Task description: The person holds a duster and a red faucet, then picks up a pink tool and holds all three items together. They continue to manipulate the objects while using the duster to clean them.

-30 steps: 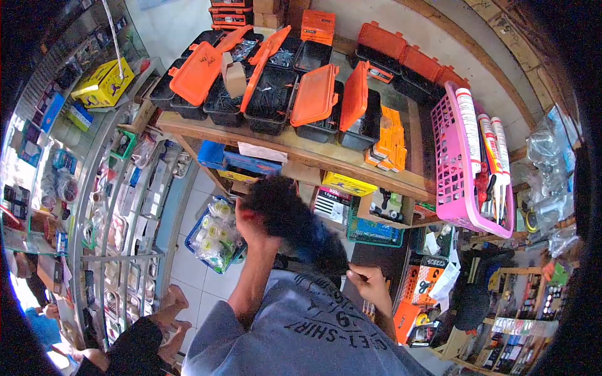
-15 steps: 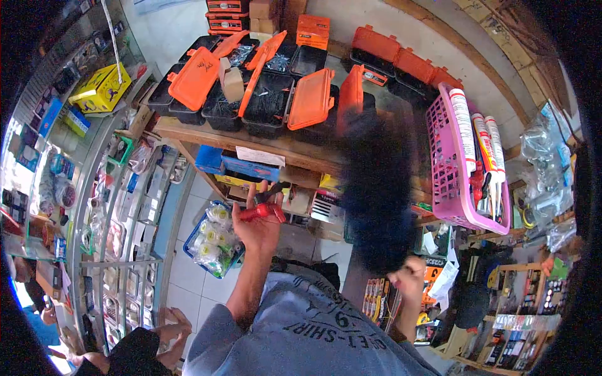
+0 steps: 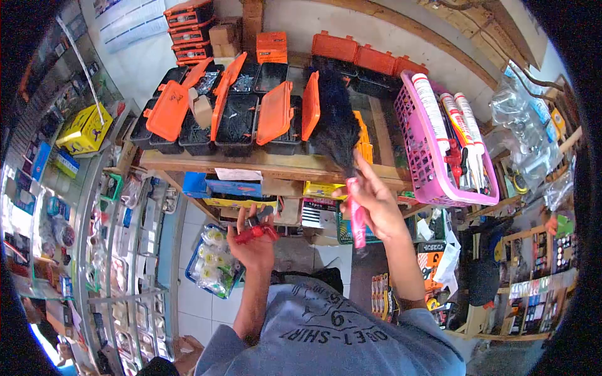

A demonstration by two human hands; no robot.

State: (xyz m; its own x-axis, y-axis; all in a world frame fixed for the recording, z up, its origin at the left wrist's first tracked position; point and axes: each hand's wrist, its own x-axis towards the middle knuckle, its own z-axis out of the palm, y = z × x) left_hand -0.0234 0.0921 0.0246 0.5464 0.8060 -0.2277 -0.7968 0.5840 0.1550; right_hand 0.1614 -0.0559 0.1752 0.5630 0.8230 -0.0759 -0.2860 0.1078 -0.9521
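Note:
My right hand [image 3: 379, 203] is wrapped round the pink handle of a black feather duster [image 3: 335, 119]. Its dark plumes point up over the wooden shelf, beside the open orange lids. Lower and to the left, my left hand [image 3: 249, 244] holds a red plastic tap [image 3: 257, 233] with a black part across the raised palm. Black boxes of small hardware [image 3: 237, 122] with orange lids [image 3: 274, 113] stand just beyond my hands. To the right of the duster is a pink basket [image 3: 417, 135] holding white sealant tubes [image 3: 430, 113] and red pieces.
The wooden shelf edge [image 3: 269, 166] runs across in front of me. A blue basket of wrapped items [image 3: 213, 260] stands on the floor. Glass display cases [image 3: 125, 276] line the left side. Part of another person's arm [image 3: 188, 357] shows at lower left.
The duster has swung from hanging blurred at my right side to plumes-up over the shelf, my right hand rising with it. The left hand still holds the tap, and the view has shifted slightly.

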